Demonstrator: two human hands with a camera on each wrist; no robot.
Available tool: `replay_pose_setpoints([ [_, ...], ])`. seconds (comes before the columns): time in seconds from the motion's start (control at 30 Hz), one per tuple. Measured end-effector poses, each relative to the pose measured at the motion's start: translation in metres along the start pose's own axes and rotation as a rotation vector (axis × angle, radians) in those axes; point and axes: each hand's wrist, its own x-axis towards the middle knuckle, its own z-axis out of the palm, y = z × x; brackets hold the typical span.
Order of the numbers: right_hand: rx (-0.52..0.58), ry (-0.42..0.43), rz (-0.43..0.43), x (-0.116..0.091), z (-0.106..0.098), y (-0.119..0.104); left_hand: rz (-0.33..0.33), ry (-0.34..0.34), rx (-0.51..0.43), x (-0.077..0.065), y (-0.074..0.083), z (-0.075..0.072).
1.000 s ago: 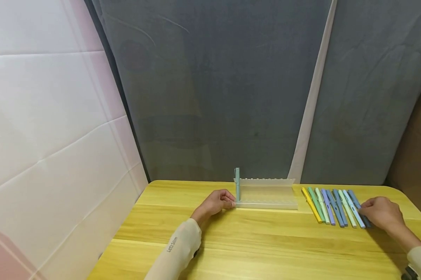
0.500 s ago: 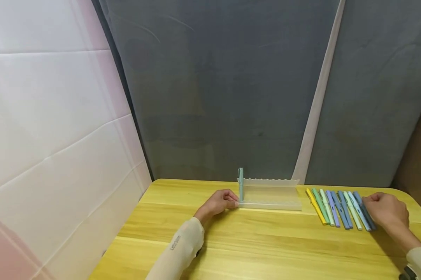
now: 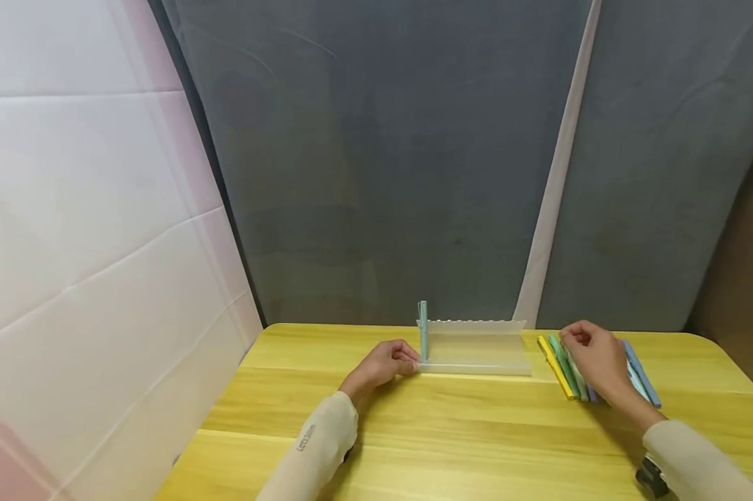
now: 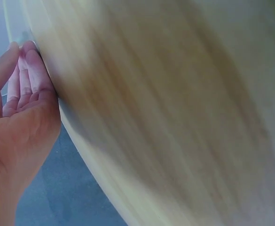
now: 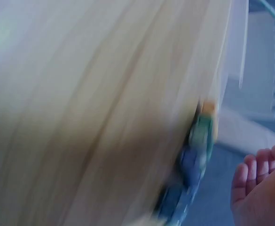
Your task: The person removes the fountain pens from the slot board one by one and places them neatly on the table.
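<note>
A clear plastic pen rack (image 3: 477, 346) with a scalloped upper edge stands toward the back of the table. One pale teal pen (image 3: 423, 330) is upright at its left end. My left hand (image 3: 385, 363) pinches the rack's lower left corner between thumb and fingers; the left wrist view shows those fingertips together at the clear edge. Over a row of pastel pens to the right hovers my right hand (image 3: 596, 358), covering the middle ones. In the right wrist view its fingers (image 5: 251, 174) curl loosely with no pen among them. A yellow pen (image 3: 557, 367) ends the row at the left.
The pens lie side by side on the wood-grained table (image 3: 452, 438), with a blue pen (image 3: 643, 376) at the right end. A grey curtain (image 3: 401, 174) hangs behind the table's back edge, and a white panel (image 3: 101, 209) stands at the left.
My right hand has moved left from the blue pen at the row's right end to above the left-hand pens. My left hand stays at the rack's corner.
</note>
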Motion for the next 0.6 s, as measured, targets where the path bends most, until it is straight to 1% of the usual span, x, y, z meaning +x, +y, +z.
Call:
replay_pose_setpoints([
  [0.17,0.076,-0.051,-0.035,0.002,0.029,-0.028,0.008,-0.004,0.0,0.003,0.001,-0.002],
  [0.33,0.14,-0.099,-0.055,0.001,0.055,-0.053,-0.004,0.001,-0.002,0.002,0.0,-0.002],
  [0.47,0.187,-0.138,-0.035,-0.001,0.075,-0.071,-0.004,0.006,-0.006,0.002,0.001,-0.002],
  [0.6,0.271,-0.197,-0.005,-0.001,0.097,-0.089,-0.001,0.023,-0.019,0.001,0.001,-0.004],
])
